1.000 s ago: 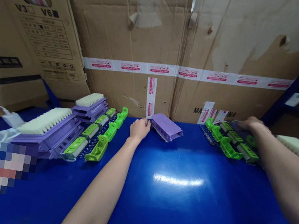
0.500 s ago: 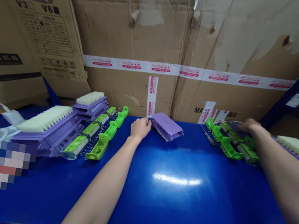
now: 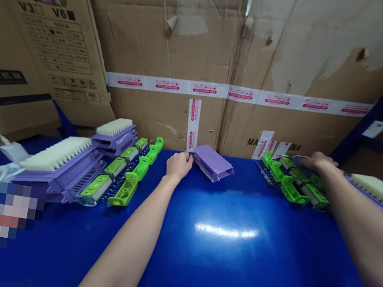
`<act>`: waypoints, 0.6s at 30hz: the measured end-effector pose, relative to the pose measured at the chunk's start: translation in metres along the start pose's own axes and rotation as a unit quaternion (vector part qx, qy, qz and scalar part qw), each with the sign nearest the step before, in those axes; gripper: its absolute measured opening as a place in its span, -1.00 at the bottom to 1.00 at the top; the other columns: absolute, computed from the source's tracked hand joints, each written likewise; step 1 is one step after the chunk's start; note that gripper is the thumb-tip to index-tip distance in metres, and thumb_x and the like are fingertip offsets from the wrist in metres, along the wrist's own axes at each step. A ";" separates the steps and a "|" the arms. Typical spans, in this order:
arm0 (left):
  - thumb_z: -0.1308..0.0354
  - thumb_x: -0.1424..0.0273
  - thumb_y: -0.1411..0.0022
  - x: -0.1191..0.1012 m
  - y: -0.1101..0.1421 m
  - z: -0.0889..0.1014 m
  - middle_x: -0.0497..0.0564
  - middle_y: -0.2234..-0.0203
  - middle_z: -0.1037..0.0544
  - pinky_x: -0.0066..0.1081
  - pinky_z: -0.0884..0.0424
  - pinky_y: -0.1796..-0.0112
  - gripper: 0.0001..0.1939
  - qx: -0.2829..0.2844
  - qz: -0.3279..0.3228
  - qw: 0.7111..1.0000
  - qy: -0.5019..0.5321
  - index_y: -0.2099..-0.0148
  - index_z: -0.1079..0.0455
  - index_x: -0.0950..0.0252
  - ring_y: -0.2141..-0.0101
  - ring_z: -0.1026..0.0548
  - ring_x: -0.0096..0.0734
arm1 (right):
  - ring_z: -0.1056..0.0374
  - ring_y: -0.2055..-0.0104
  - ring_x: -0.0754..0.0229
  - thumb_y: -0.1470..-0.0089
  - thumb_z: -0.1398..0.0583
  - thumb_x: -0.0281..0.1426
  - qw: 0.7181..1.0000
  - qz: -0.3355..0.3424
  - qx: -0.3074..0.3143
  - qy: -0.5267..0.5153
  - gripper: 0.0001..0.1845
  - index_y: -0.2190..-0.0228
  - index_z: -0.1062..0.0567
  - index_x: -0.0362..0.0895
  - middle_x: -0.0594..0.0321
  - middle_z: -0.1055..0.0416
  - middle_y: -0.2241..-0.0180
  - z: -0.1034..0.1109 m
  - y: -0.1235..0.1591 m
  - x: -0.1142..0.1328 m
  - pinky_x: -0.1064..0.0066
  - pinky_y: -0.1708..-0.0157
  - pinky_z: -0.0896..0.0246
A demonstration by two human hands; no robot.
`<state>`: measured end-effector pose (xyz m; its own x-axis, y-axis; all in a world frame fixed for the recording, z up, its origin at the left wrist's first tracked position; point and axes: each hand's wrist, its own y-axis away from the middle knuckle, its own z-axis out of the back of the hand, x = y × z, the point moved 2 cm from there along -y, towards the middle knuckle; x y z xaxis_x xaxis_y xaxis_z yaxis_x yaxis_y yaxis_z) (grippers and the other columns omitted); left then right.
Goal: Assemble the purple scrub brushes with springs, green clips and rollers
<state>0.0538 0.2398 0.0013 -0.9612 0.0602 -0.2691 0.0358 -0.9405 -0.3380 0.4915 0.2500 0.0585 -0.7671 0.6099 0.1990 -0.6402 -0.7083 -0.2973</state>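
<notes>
My left hand (image 3: pixel 179 164) is closed, its fingertips against the left end of a purple plastic brush shell (image 3: pixel 213 162). That shell lies on the blue table with its hollow end towards the right front. Far to the right, my right hand (image 3: pixel 323 162) reaches down with curled fingers at the back of a row of green-topped metal blocks (image 3: pixel 301 175). A purple part (image 3: pixel 296 157) shows beside its fingertips; what the fingers grip is hidden. Bright green brackets (image 3: pixel 288 187) stand along that row, with a thin metal tool (image 3: pixel 264 173) to their left.
At left, purple shells with cream bristle pads (image 3: pixel 61 154) stand beside more green-topped blocks (image 3: pixel 115 165) and green brackets (image 3: pixel 140 167). A white charger with cable (image 3: pixel 16 150) lies at far left. Another bristle pad (image 3: pixel 381 195) is at right. Cardboard (image 3: pixel 180 30) walls the back of the blue table (image 3: pixel 214 273).
The view has shifted very slightly. Both hands stay essentially where they were, and the parts on the table have not moved.
</notes>
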 end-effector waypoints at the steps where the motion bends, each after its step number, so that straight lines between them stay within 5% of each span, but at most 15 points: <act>1: 0.12 0.18 -0.30 0.000 0.000 0.000 0.14 0.35 -0.58 -0.33 -0.34 0.29 -0.62 0.001 -0.001 1.000 0.000 0.35 -0.45 0.21 0.24 -0.54 -0.13 | -0.19 0.00 -0.23 0.04 -0.23 -0.17 0.999 -0.034 0.023 -0.006 -0.40 0.10 -0.48 -0.41 -0.47 -0.30 0.12 0.004 0.007 0.004 0.06 0.21 -0.02; 3: 0.12 0.18 -0.30 -0.001 0.000 0.000 0.14 0.35 -0.58 -0.33 -0.34 0.30 -0.62 0.002 -0.002 1.000 0.000 0.35 -0.45 0.21 0.24 -0.54 -0.12 | -0.10 -0.10 -0.32 -0.03 -0.15 -0.10 0.999 -0.017 0.018 -0.041 -0.29 -0.04 -0.36 -0.41 -0.48 -0.19 -0.03 0.013 0.023 0.018 0.02 0.12 0.00; 6: 0.12 0.18 -0.30 -0.001 0.001 0.001 0.14 0.34 -0.58 -0.33 -0.34 0.29 -0.62 0.005 -0.001 1.000 -0.003 0.34 -0.45 0.22 0.23 -0.54 -0.13 | -0.17 -0.08 -0.26 -0.12 -0.06 -0.17 0.989 0.084 -0.062 -0.105 -0.41 -0.03 -0.37 -0.35 -0.38 -0.26 -0.01 0.020 0.057 0.050 0.02 0.05 -0.04; 10: 0.12 0.19 -0.30 -0.002 0.001 0.002 0.14 0.33 -0.58 -0.32 -0.35 0.28 -0.62 0.005 -0.005 1.000 -0.005 0.33 -0.46 0.22 0.23 -0.54 -0.13 | -0.26 -0.04 -0.12 -0.16 0.00 -0.22 0.923 0.288 -0.124 -0.224 -0.48 -0.02 -0.37 -0.29 -0.15 -0.38 0.05 0.011 0.128 0.100 0.07 -0.02 -0.12; 14: 0.15 0.17 -0.31 -0.003 0.002 0.002 0.16 0.33 -0.58 -0.30 -0.35 0.27 -0.60 0.009 -0.011 1.000 -0.007 0.32 -0.46 0.22 0.23 -0.54 -0.10 | -0.26 -0.06 -0.02 -0.19 0.02 -0.16 0.831 0.468 -0.069 -0.293 -0.49 -0.06 -0.33 -0.18 -0.01 -0.38 -0.01 -0.001 0.200 0.138 0.13 -0.07 -0.15; 18: 0.17 0.14 -0.32 -0.003 0.003 0.001 0.14 0.34 -0.58 -0.33 -0.35 0.28 -0.57 0.003 -0.030 0.999 -0.010 0.34 -0.45 0.22 0.24 -0.55 -0.14 | -0.23 -0.09 -0.06 -0.18 0.01 -0.15 0.807 0.520 -0.033 -0.278 -0.50 -0.09 -0.31 -0.08 0.04 -0.34 -0.05 -0.006 0.236 0.146 0.06 -0.05 -0.18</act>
<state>0.0566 0.2365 0.0022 -0.9671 0.1092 -0.2296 -0.0232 -0.9372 -0.3481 0.2289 0.1739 0.0122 -0.7994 -0.5692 0.1926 0.3516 -0.7030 -0.6182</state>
